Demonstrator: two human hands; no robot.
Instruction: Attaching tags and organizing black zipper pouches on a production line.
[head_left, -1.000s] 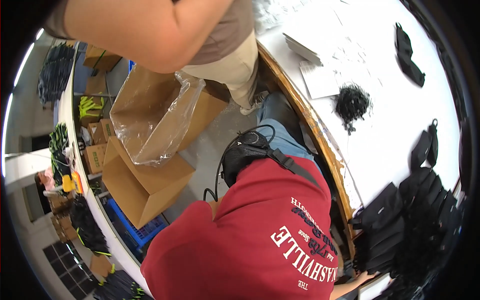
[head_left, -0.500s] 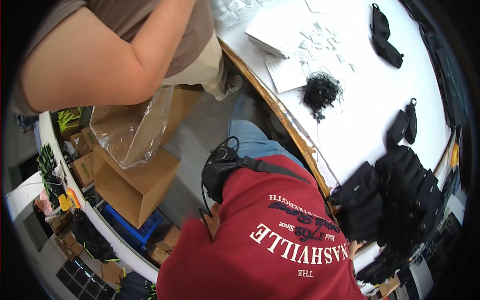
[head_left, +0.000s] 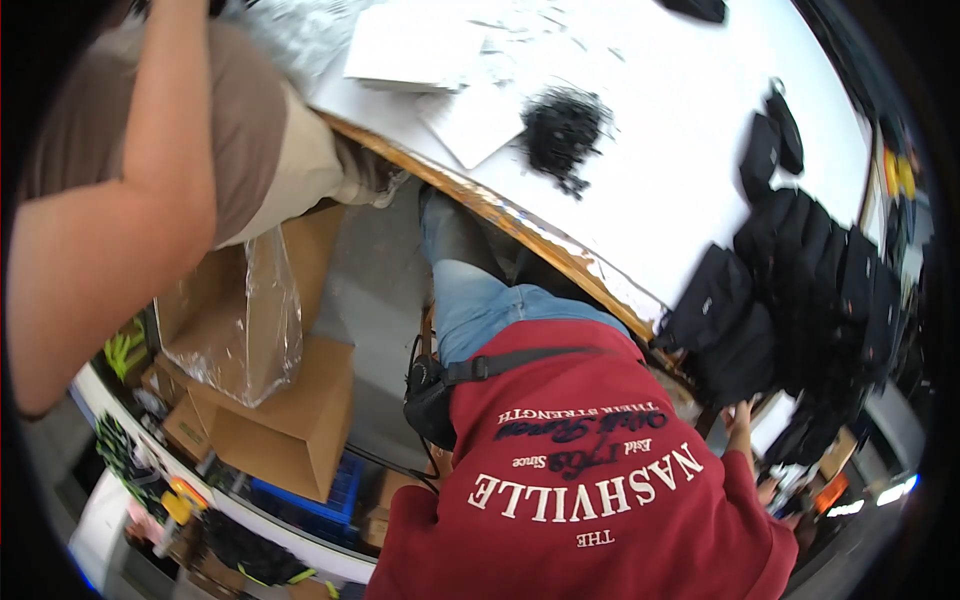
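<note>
My right hand (head_left: 738,420) is at the near edge of a pile of black fabric bags (head_left: 725,320), against the lowest bag. Its fingertips are blurred and partly covered, so its grip is unclear. Low by my waist, my left hand (head_left: 440,462) shows only as a sliver between a black waist pouch (head_left: 430,400) and my red sleeve; its fingers are hidden. A tangled heap of black cords (head_left: 565,130) lies on the white table (head_left: 640,220). Beside the heap are a loose white sheet (head_left: 475,128) and a stack of white paper (head_left: 410,45).
A co-worker's bare arm (head_left: 165,190) and brown shirt fill the upper left. Below stands an open cardboard box (head_left: 290,400) with a clear plastic liner (head_left: 260,330), near a blue crate (head_left: 335,495). The table's wooden edge (head_left: 490,205) runs past my legs.
My view has turned, so the table and bags appear further up and left. My right forearm shows more, with the hand still by the bags. The co-worker's arm has shifted left in view.
</note>
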